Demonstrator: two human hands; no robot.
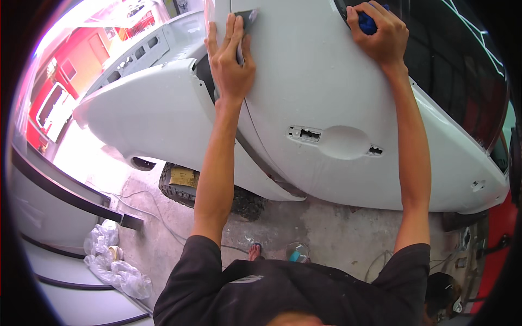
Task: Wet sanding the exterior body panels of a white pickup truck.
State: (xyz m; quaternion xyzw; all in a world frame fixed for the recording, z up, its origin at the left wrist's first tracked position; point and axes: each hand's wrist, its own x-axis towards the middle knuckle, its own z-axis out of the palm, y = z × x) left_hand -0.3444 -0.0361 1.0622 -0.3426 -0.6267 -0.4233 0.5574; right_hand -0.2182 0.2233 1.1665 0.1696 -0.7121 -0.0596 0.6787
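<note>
My left hand [232,68] lies against the edge of a white car door [304,81], near its upper front. Under its fingers and thumb it holds a dark grey sheet of sandpaper [247,19], folded or bent and partly hidden by the hand. My right hand [383,33] is closed around a blue sponge [367,23] at the border of the door and the dark window [451,60]. Lower on the door, the handle recess [341,142] has bare openings where a handle would sit.
A white fender [147,103] stands left of the door, above a tire [247,204]. Beneath me, a clear container [297,252] with something turquoise sits on the concrete floor [326,228]. Crumpled plastic sheeting [122,277] and a cable [160,214] lie to the left.
</note>
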